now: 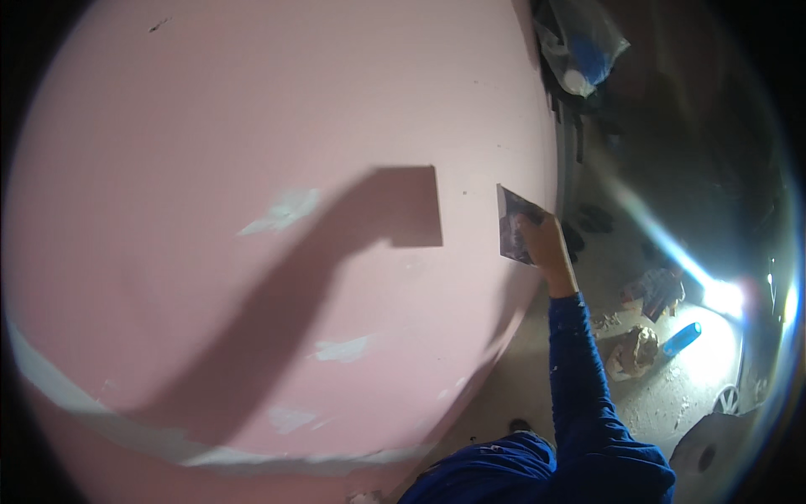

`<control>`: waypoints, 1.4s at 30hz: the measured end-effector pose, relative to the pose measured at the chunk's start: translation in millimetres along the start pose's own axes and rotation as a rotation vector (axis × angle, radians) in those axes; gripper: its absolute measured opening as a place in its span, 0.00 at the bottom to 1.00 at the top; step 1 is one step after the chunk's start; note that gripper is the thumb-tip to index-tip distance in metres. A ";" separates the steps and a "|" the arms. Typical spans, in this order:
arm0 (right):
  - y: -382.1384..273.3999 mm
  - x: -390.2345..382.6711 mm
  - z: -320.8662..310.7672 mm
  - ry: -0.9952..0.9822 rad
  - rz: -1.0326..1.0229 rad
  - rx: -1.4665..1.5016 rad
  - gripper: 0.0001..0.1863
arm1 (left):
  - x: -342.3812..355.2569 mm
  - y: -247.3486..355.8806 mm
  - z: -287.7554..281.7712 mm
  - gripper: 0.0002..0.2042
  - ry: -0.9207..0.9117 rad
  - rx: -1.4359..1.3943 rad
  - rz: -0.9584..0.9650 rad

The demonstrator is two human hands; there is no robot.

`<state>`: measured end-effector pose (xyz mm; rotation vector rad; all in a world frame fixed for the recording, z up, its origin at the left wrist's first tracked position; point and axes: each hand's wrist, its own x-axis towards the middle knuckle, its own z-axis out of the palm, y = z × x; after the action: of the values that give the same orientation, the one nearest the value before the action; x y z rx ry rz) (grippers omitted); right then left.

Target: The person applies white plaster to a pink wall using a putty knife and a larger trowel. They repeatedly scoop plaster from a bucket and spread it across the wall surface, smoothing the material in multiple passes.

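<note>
My right hand [539,239], at the end of a blue sleeve, is closed around a flat, rectangular putty knife [514,228]. Its dark blade has paler smears, and the fingers hide part of it. The knife is held up in front of the right side of a large pink wall [437,101]; I cannot tell whether it touches the surface. Pale grey-white filler patches mark the wall, one at mid-left [281,210] and another lower down [342,348]. A large shadow of my hand, arm and knife falls across the pink. My left hand is out of view.
A pale band [168,443] curves along the wall's lower part. On the floor at right are a bright lamp [724,297], a blue cylinder [682,338], a crumpled tan bag [633,353] and debris. A clear plastic bag [583,46] with blue contents lies at the top right.
</note>
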<state>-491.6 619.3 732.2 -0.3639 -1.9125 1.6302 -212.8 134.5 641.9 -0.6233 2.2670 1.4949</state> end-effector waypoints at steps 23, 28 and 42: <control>53.8 33.7 55.9 0.059 -0.423 -0.094 0.27 | 7.8 77.8 103.4 0.28 0.047 0.099 -0.072; 21.2 39.3 70.4 0.061 -0.381 -0.136 0.23 | -0.6 82.5 106.2 0.28 0.079 0.087 -0.099; 44.2 110.1 33.2 -0.090 -0.143 -0.019 0.16 | -4.0 80.6 113.2 0.28 0.104 0.070 -0.117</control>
<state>-605.3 663.7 715.7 -0.1597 -1.9743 1.5594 -247.2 267.5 662.9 -0.8148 2.3049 1.3515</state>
